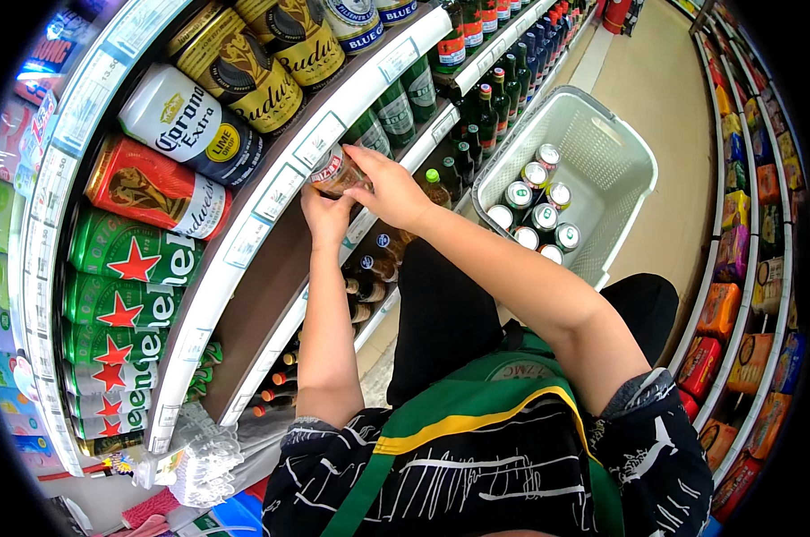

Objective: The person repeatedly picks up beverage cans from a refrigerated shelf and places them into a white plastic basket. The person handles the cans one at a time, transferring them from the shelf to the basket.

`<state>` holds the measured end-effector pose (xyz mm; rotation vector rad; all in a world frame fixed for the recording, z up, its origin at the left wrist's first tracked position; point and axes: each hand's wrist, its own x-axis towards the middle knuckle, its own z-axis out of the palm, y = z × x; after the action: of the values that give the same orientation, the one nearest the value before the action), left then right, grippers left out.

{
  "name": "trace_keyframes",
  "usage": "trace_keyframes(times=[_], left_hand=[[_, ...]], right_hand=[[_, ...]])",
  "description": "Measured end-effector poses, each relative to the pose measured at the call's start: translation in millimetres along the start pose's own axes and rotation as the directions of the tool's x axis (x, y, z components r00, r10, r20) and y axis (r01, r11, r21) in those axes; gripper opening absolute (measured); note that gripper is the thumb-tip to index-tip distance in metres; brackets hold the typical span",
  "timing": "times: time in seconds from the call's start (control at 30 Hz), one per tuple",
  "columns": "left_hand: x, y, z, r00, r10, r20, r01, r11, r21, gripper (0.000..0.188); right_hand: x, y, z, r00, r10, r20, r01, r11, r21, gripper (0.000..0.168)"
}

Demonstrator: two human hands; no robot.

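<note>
My left hand (326,218) and my right hand (389,186) are together at the front of a lower shelf, both around a drink can (334,171) with red lettering. The left fingers are at its near end, and the right hand covers its side. Part of the can is hidden by my hands and by the shelf edge above. Just beyond it stand several green beer cans (396,115) on the same shelf. Nearer to me, the dark shelf board (265,268) shows bare.
A pale perforated plastic basket (610,158) with several upright cans (545,216) stands on the floor to my right. Budweiser, Corona and Heineken cans (136,258) fill the upper shelf. Glass bottles (485,114) line lower shelves. Packaged goods (719,309) line the opposite side of the aisle.
</note>
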<state>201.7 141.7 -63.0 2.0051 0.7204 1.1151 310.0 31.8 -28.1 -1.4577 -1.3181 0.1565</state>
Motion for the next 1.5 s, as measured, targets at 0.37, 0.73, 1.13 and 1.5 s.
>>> trace_keyframes(times=[0.37, 0.73, 1.13, 1.5], left_hand=[[6, -4, 4, 0.969, -0.229, 0.092, 0.22, 0.971, 0.099, 0.069], [-76, 71, 8, 0.93, -0.069, 0.362, -0.018, 0.973, 0.231, 0.063], [-40, 78, 262, 0.539, 0.038, 0.841, 0.084, 0.992, -0.099, 0.041], [-41, 64, 384, 0.461, -0.141, 0.876, -0.258, 0.923, 0.285, 0.038]], right_hand=[[-30, 9, -17, 0.989, 0.038, 0.141, -0.031, 0.998, -0.055, 0.052], [-121, 60, -189, 0.914, 0.406, 0.011, -0.397, 0.899, -0.183, 0.026], [-149, 188, -290, 0.641, 0.754, -0.142, -0.667, 0.456, -0.589, 0.051], [-130, 242, -282, 0.661, 0.747, -0.073, -0.616, 0.485, -0.62, 0.067]])
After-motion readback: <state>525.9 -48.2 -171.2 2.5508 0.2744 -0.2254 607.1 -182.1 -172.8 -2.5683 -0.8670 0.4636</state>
